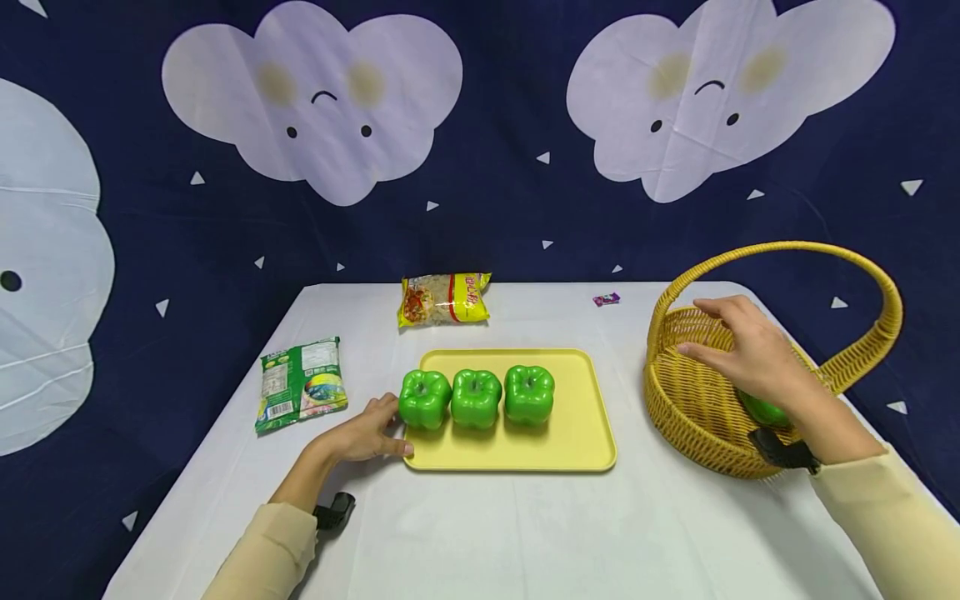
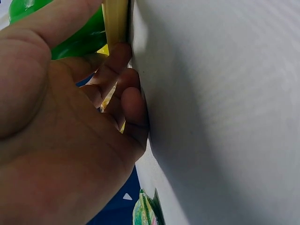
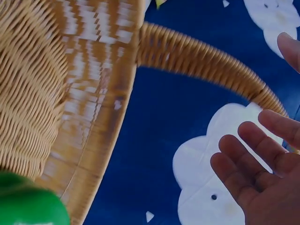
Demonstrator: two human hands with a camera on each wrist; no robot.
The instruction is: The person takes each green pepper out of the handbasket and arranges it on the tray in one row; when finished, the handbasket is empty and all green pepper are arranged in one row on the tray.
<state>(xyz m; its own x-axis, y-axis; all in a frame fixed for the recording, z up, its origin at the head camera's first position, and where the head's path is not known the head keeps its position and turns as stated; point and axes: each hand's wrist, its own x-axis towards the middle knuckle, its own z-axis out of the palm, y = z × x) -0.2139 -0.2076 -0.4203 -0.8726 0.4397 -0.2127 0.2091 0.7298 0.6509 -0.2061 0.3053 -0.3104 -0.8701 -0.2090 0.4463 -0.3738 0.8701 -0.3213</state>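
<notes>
Three green bell peppers stand in a row on a yellow tray. My left hand is at the tray's left edge, its thumb at the front corner and its fingers curled beside the rim. In the left wrist view the fingertips meet the tray's edge, close to a bell pepper. My right hand hovers above the wicker basket, fingers apart and holding nothing. Inside the basket lies another green bell pepper, partly hidden by the right wrist; the right wrist view shows this pepper too.
A green packet lies left of the tray. Behind the tray is a yellow noodle bag, with a small purple wrapped candy farther right. The basket's tall handle arches over the right forearm's side. A dark cloud-patterned cloth hangs behind the table.
</notes>
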